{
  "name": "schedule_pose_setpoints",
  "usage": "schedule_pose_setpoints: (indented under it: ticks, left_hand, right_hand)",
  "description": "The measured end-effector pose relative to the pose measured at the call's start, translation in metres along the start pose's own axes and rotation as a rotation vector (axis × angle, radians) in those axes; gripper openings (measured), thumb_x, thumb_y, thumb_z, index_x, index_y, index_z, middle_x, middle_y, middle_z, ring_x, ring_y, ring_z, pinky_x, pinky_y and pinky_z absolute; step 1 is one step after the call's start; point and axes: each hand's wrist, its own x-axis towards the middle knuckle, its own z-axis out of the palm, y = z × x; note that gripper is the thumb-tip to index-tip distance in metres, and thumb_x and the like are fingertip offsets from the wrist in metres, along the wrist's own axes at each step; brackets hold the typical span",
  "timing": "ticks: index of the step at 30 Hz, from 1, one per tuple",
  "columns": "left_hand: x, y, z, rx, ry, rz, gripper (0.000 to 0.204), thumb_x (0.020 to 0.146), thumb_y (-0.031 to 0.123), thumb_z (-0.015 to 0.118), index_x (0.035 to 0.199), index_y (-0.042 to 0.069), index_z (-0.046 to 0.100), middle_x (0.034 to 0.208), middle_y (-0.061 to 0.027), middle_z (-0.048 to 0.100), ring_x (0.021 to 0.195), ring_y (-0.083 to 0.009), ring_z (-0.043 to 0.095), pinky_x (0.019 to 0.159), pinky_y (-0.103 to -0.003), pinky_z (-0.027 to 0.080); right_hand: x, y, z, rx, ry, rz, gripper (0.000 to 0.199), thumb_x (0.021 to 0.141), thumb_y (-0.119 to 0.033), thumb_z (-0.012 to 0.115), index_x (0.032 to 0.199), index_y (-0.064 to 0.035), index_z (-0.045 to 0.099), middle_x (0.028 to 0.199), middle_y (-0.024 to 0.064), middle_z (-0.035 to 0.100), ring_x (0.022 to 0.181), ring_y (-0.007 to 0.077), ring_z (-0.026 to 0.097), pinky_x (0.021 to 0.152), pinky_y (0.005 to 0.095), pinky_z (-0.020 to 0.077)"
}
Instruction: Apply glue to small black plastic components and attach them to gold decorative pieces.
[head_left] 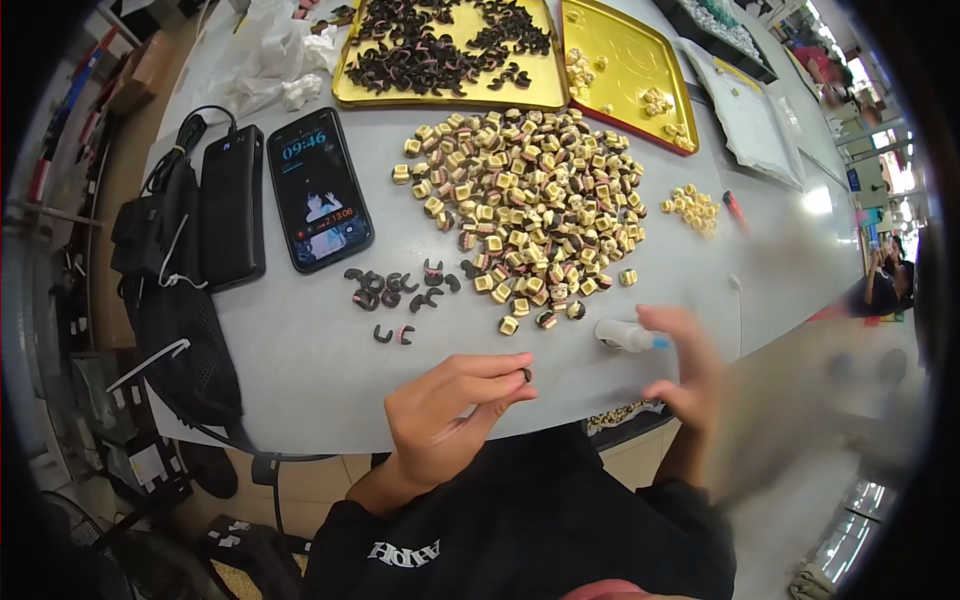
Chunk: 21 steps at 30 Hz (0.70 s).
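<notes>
My left hand (pixel 445 410) is over the near part of the table, with thumb and fingertips pinching a small dark piece (pixel 527 376). Just right of it, my right hand (pixel 690 375) is slightly blurred, its thumb and index finger spread apart and nothing between them. Beside those fingers a small white bottle (pixel 622 335) with a blue tip lies on its side. Several loose dark curved pieces (pixel 370 290), some with pink on them, lie ahead of my left hand. Beyond both hands spreads a big pile of small yellow-and-dark pieces (pixel 530 190).
Dark curved pieces fill a gold tray (pixel 450 100) at the back; a second gold tray (pixel 625 60) holds a few pale pieces. A small heap of pale yellow pieces (pixel 692 210) lies right. A phone (pixel 318 190), a black power bank (pixel 232 205) and cables occupy the left.
</notes>
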Motion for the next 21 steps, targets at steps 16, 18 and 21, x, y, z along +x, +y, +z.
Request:
schedule_pose_setpoints:
  ticks: [16,18,21]
  left_hand:
    - [-0.008,-0.001,-0.007,0.136,-0.050,0.102,0.021,0.066,-0.010,0.070,0.081,-0.004,0.057,0.092,-0.0194,0.063,0.073,-0.0206,0.065,0.062,-0.025,0.057]
    - [-0.008,-0.001,-0.008,0.125,-0.051,0.100,0.020,0.066,-0.010,0.069,0.081,-0.004,0.057,0.091,-0.0200,0.063,0.073,-0.0211,0.065,0.061,-0.026,0.057]
    - [-0.008,-0.002,-0.007,0.029,0.009,0.137,0.016,0.070,-0.009,0.067,0.081,-0.005,0.057,0.091,-0.0223,0.061,0.074,-0.0235,0.065,0.061,-0.027,0.058]
  right_hand:
    - [0.020,-0.002,0.038,0.300,0.126,0.081,0.040,0.090,-0.025,0.049,0.118,0.0042,0.044,0.089,0.0182,0.060,0.070,0.0208,0.061,0.064,0.0289,0.0464]
    - [0.030,-0.006,0.038,0.355,0.074,0.036,0.039,0.090,-0.025,0.050,0.117,0.0039,0.044,0.089,0.0180,0.060,0.069,0.0203,0.061,0.062,0.0280,0.0464]
    - [0.049,-0.013,0.037,0.469,-0.029,-0.057,0.038,0.089,-0.025,0.051,0.114,0.0033,0.046,0.089,0.0176,0.061,0.066,0.0194,0.061,0.058,0.0264,0.0464]
